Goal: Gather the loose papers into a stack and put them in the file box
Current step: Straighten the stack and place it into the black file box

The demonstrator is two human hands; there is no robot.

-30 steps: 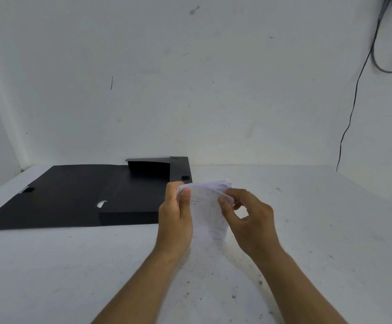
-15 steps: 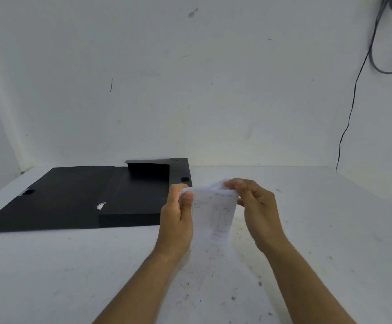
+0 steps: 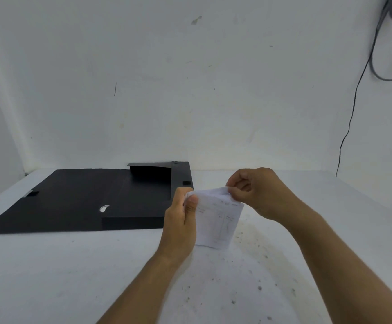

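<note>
Both forearms reaching forward, just right of the open black file box (image 3: 80, 199). Left hand (image 3: 181, 220) pinching the papers (image 3: 218, 218) at their left edge, thumb on front; right hand (image 3: 258, 192) curled, fingertips (image 3: 231, 190) gripping their top edge.

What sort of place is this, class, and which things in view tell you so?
Probably a bare workroom or makeshift office corner: a scuffed white table set against plain white walls, a black file box lying open on it, and a dark cable hanging down the wall at right.

Two hands: left hand (image 3: 181, 220), right hand (image 3: 258, 195); one paper bundle (image 3: 216, 220); one file box (image 3: 111, 197).
</note>
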